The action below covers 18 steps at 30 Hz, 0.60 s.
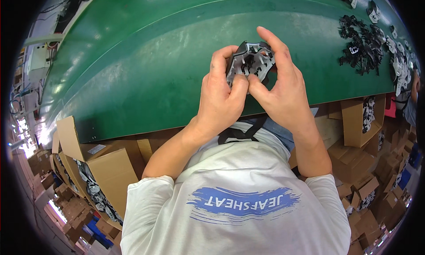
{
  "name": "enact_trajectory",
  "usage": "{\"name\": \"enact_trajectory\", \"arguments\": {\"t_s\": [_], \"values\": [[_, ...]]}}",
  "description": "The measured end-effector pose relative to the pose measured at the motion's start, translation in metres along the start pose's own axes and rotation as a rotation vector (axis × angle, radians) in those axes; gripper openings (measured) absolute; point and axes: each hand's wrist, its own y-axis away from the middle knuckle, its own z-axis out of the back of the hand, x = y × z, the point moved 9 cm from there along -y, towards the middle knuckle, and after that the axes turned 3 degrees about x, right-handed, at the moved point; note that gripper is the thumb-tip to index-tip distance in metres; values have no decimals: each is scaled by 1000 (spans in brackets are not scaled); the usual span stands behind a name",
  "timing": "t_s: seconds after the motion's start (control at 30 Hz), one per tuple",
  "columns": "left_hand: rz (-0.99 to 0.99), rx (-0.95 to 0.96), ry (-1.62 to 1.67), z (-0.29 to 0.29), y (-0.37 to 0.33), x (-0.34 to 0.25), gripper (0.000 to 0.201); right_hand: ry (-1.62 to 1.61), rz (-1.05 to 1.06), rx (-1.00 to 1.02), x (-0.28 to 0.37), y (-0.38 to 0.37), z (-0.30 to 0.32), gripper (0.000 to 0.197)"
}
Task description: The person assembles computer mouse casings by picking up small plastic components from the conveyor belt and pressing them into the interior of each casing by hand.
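Note:
Between my hands is a small moulded plastic shell (pixel 250 61), black outside and grey inside, its hollow side with posts and ribs facing up. My left hand (pixel 221 87) grips its left side, the thumb pressed at the near edge and the fingers curled round behind. On the other side my right hand (pixel 282 87) holds it with the thumb at the near edge, close to the left thumb. The right index finger sticks up, off the shell. Parts of the shell's underside are hidden by my fingers.
A green worktable (pixel 159 78) spreads under my hands. A heap of small black plastic parts (pixel 361 44) lies at the right, beside several grey and white shells (pixel 400 64). Open cardboard boxes with parts stand at the left (pixel 113 177) and right (pixel 352 124). Another person's arm (pixel 415 86) shows at the far right.

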Motion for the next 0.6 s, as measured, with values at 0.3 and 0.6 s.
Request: {"name": "enact_trajectory", "arguments": {"t_s": [0.3, 0.6], "values": [[9, 55, -196, -5, 7, 12, 42, 28, -1, -19, -21, 10, -15, 77], [60, 88, -196, -5, -2, 6, 47, 89, 76, 10, -19, -1, -12, 81]]}}
